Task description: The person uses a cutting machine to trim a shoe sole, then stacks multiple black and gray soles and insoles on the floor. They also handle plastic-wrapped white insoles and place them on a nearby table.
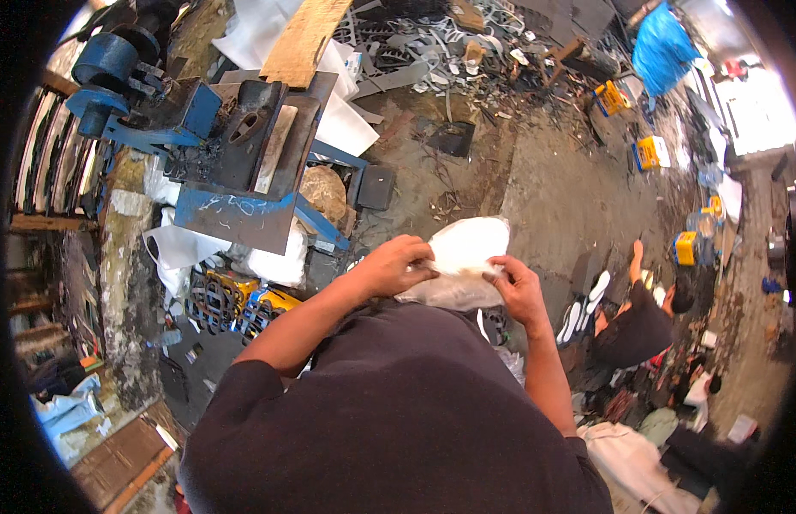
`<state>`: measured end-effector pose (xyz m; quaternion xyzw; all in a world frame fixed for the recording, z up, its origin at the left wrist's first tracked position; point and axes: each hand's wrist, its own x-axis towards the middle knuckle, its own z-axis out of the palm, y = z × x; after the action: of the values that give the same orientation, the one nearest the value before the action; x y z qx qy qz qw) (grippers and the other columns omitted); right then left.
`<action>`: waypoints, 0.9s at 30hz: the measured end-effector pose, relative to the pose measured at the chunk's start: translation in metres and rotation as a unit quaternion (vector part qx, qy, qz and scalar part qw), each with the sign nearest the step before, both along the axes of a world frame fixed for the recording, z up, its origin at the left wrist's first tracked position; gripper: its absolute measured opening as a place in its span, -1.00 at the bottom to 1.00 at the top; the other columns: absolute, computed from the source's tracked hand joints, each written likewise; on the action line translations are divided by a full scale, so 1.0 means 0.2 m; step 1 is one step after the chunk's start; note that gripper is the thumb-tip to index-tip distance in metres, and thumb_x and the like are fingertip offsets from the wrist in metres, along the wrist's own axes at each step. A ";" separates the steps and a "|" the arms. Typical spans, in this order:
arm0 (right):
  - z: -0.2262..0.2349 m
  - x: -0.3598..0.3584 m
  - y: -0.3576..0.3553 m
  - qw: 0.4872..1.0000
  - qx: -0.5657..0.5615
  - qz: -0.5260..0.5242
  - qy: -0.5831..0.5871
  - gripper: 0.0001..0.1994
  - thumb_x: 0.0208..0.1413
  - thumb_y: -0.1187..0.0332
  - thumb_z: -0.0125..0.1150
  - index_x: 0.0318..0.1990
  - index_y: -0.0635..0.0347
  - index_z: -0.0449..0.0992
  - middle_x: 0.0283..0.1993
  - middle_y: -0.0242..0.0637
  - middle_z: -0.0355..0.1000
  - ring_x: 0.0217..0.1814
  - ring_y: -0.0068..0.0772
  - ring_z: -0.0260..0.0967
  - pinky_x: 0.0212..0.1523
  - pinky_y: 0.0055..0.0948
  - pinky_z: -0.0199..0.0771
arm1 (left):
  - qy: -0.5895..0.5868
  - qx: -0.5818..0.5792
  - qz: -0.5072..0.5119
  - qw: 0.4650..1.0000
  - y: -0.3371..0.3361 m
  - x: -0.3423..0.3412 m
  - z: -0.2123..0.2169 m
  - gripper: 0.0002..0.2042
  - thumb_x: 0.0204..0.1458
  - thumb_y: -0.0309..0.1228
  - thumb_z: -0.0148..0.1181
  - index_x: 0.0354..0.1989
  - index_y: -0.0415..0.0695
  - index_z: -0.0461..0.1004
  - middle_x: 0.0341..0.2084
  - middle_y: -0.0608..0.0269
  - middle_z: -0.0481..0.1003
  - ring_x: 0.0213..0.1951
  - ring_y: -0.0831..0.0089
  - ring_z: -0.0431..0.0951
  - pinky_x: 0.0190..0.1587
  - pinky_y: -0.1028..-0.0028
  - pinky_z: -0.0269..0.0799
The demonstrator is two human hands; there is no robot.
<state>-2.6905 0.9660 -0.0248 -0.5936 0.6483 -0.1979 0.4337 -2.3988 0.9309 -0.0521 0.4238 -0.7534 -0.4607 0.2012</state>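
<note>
In front of my body is a clear plastic bag (459,294) with something flat and white (471,243) at its far end, lying in it or against it; I cannot tell which. My left hand (399,264) pinches the left edge, thumb and fingers closed together. On the other side my right hand (516,288) grips the right edge between thumb and fingertips. The film sags between the two hands, and its lower part disappears behind my dark shirt.
A blue machine (115,68) stands by a metal workbench (244,201) at left, with a wooden board (305,38) across its far end. Dark cut scraps (406,56) cover the far floor. At right another person (636,330) sits low near white sole-shaped pieces (578,317).
</note>
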 end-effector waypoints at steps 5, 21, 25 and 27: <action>-0.20 -0.06 -0.55 0.996 0.031 -0.050 -0.073 -0.73 0.14 0.33 0.35 -0.09 0.31 0.57 -0.18 -0.25 0.51 -0.20 -0.40 0.41 -0.09 -0.37 0.42 | 0.003 0.018 0.244 0.969 -0.09 0.14 -0.11 -0.76 0.08 -0.31 0.30 -0.20 -0.21 0.49 -0.27 0.06 0.46 -0.18 0.06 0.51 -0.10 0.24 0.45; -0.34 0.37 -1.54 0.819 0.169 0.536 -0.120 -0.52 0.13 0.26 0.41 0.15 0.30 0.50 0.08 -0.08 0.56 0.08 -0.27 0.53 0.17 -0.28 0.47 | -0.038 0.028 0.670 0.741 0.05 -0.16 -0.20 -0.74 -0.01 -0.60 0.28 -0.12 -0.20 0.45 -0.06 0.06 0.47 -0.02 0.18 0.50 0.08 0.32 0.39; -0.15 0.63 -1.60 0.837 0.082 0.468 -0.270 -0.70 0.13 0.51 0.36 0.02 0.29 0.52 -0.02 -0.29 0.56 0.03 -0.52 0.48 0.10 -0.45 0.48 | 0.214 0.002 0.796 0.566 0.13 -0.05 -0.18 -0.79 0.21 -0.60 0.19 -0.03 -0.12 0.39 -0.23 0.29 0.52 -0.24 0.53 0.53 -0.16 0.50 0.50; -0.05 0.77 -1.61 0.877 0.095 0.344 -0.323 -0.71 0.16 0.47 0.36 0.01 0.29 0.49 0.01 -0.31 0.55 0.04 -0.52 0.47 0.10 -0.48 0.46 | 0.259 -0.035 0.828 0.496 0.11 0.05 -0.08 -0.81 0.22 -0.62 0.17 -0.06 -0.12 0.38 -0.20 0.27 0.52 -0.17 0.52 0.55 -0.12 0.50 0.55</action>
<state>-2.5359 0.6445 -0.0350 -0.6380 0.2429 -0.1544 0.7143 -2.3892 0.9519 -0.0686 0.7074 0.0131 -0.1453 0.6916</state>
